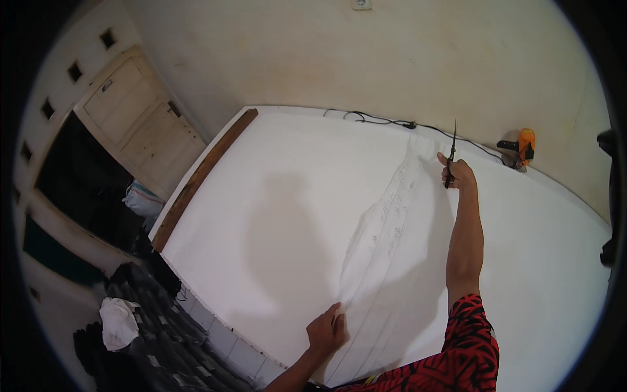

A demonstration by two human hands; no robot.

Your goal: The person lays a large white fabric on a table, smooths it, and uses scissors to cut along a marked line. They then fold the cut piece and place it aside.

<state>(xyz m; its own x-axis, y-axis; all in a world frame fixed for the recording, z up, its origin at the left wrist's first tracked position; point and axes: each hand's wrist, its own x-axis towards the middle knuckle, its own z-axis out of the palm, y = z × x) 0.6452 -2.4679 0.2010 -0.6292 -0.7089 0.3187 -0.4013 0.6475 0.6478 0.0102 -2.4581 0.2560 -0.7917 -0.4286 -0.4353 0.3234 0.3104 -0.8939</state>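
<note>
A large white sheet (281,157) covers the table. A long strip with pencil lines and handwritten marks (385,222) runs across it from near to far, its left edge slightly raised. At the near end of that strip is my left hand (326,331), closed, with thumb and fingers pinching at the sheet's edge; the fingertips are partly hidden. Farther off to the right, my right hand (459,174) is closed round the handles of dark scissors (453,140). Their blades point up and away above the sheet and look nearly closed.
A wooden bar (206,179) lies along the table's left edge. A black cable (379,120) trails along the far edge by the wall to an orange-and-black tool (524,145). Dark rolls or bundles (170,340) and a white cloth (119,323) are at lower left, near a door (140,98).
</note>
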